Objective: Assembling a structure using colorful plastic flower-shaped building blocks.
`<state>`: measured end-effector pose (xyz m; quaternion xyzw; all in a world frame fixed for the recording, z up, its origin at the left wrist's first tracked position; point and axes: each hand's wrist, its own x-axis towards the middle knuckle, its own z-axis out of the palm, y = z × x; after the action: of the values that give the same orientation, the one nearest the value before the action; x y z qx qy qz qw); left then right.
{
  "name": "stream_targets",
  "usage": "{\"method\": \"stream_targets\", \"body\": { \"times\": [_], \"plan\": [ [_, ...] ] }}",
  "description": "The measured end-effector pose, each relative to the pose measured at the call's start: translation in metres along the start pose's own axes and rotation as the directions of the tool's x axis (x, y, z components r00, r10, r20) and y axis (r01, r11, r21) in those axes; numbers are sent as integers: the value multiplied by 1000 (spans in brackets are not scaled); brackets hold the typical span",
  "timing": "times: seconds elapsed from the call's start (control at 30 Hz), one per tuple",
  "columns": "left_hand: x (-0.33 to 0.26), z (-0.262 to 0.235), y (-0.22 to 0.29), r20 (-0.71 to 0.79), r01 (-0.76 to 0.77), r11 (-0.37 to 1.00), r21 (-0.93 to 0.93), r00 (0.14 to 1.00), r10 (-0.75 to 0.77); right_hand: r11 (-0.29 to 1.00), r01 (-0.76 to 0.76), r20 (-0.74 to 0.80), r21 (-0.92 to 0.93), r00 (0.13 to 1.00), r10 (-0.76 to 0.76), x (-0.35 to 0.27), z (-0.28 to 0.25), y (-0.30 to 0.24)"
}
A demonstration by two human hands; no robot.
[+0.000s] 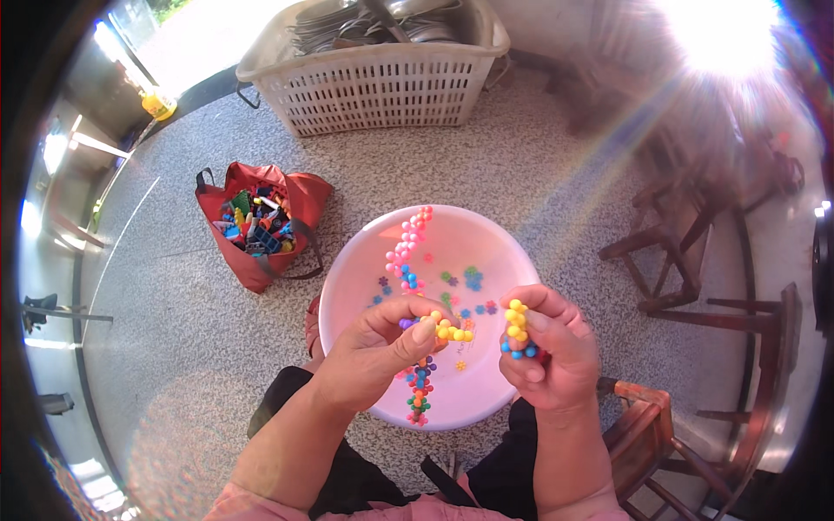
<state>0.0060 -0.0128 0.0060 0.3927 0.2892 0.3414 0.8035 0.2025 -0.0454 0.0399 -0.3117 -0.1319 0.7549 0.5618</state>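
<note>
Item: my left hand [373,347] grip pinches a yellow bead piece [452,330]; right hand [547,347] grips a yellow-blue cluster [518,330]. Over pink basin [486,234]; best aligned squarely, pressed gently.

- Left hand [382,347]: forearm enters from lower edge, angled up-right; thumb and index pinched shut, knuckles up.
- Right hand [543,347]: forearm near vertical; fingers curled inward, thumb pressed on top, closed grip.
- 2 hands level, near each other, not touching.
</note>
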Motion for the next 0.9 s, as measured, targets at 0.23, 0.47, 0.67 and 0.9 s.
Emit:
{"method": "stream_targets", "body": {
  "times": [0.23, 0.47, 0.67, 0.9],
  "plan": [
    [7, 6, 4, -58, -39, 998, -39, 998, 37, 992, 41, -9, -116, 999, -42, -1, 2, 5],
    [13, 7, -2, -25, -64, 992, -109, 998, 62, 905, 157, -99, -396, 972, -212, -4, 11, 5],
    [16, 15, -5, -40, -51, 995, -86, 998, 47, 840, 255, -11, -479, 955, -296, -10, 1, 5],
    [18, 13, -10, -21, -1, 1000, -8, 1000, 1, 744, 292, 32, -602, 939, -342, -13, -5, 6]
  ]
}}
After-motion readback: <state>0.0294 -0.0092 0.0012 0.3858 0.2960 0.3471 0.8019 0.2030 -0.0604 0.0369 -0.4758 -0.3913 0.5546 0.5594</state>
